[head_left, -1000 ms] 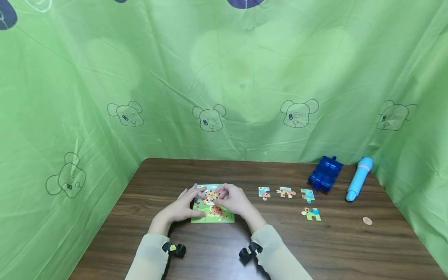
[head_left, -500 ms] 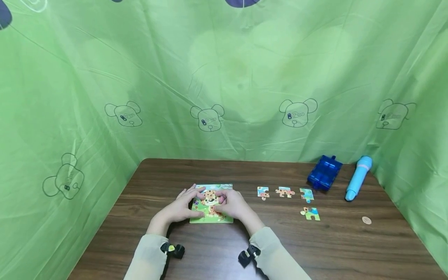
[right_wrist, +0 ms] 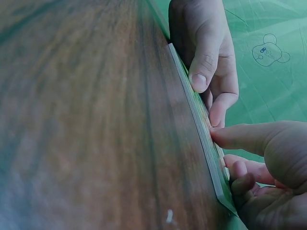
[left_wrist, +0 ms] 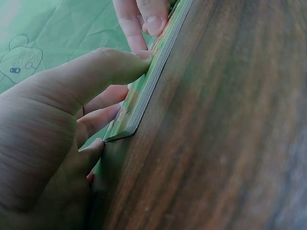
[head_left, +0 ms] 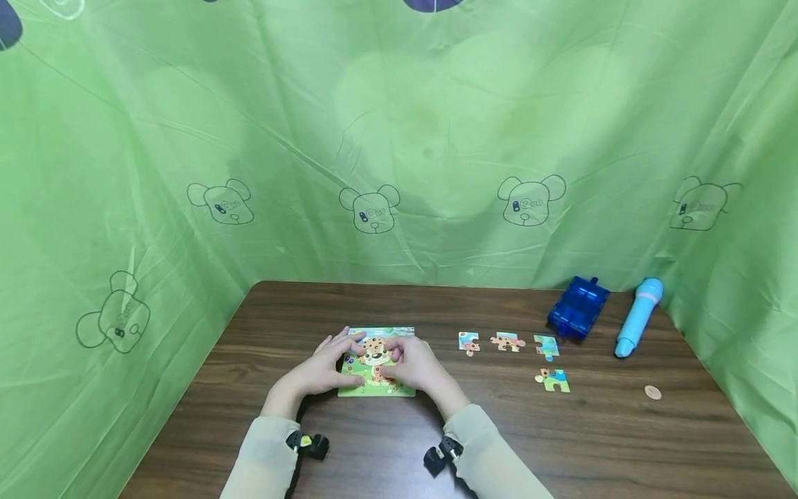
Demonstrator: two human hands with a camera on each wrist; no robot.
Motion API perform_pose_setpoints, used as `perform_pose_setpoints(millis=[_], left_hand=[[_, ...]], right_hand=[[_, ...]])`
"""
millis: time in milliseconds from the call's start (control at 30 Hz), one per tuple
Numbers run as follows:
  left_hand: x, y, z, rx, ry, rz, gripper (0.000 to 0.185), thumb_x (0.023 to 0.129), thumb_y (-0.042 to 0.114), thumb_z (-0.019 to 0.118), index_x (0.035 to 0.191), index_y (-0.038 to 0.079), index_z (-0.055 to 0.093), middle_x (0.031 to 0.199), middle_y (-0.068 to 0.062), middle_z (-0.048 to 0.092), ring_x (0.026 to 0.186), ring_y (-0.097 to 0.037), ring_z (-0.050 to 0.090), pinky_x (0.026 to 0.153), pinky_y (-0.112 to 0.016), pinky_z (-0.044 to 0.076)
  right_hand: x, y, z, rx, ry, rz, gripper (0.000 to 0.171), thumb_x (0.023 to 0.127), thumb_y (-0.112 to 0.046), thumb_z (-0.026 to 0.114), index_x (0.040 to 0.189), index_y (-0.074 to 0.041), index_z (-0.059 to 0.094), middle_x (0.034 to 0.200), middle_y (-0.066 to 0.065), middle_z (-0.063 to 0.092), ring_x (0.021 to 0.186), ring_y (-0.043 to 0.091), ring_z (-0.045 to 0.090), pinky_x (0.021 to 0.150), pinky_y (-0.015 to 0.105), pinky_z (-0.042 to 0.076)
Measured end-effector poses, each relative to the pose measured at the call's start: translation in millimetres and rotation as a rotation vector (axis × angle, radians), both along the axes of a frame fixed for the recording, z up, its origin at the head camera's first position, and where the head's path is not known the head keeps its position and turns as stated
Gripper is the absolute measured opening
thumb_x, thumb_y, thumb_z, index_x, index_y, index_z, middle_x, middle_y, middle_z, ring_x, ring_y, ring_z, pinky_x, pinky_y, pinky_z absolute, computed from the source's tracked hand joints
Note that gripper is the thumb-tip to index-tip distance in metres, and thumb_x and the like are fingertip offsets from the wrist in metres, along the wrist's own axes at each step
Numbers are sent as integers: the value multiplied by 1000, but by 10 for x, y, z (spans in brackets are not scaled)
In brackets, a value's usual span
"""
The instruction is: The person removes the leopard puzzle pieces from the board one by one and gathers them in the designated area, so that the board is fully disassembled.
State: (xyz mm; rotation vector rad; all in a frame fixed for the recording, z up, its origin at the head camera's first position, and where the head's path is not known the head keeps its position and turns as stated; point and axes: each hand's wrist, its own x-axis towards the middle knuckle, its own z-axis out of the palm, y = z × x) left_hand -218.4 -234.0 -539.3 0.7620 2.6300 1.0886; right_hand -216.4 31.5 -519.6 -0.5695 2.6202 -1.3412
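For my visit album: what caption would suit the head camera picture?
Both hands, left hand and right hand, rest on a puzzle board; four loose pieces lie alongside.

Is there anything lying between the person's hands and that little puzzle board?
Nothing visible. The left hand and right hand already rest on the puzzle board, thumbs against its near edge. The loose pieces lie off to the right.
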Motion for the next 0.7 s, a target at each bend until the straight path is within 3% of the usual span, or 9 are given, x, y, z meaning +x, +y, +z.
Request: perform_pose_setpoints(millis=[500,700], left_hand=[[-5,16,6,-17,6,1,41,90,41,89,119,23,67,171,-9,46,166,-46,15,131,-70,1],[2,18,15,-9,-2,3,40,90,40,89,119,23,67,171,-10,45,167,-46,14,132,-69,1]], right_hand=[[-28,-2,-46,13,0,-26,43,77,-10,94,115,-2,75,88,5,64,69,7,52,63,23,47],[-40,14,-73,-49,-53,-40,44,78,-9,95,113,-8,68,93,5,64,71,9,57,64,24,50]])
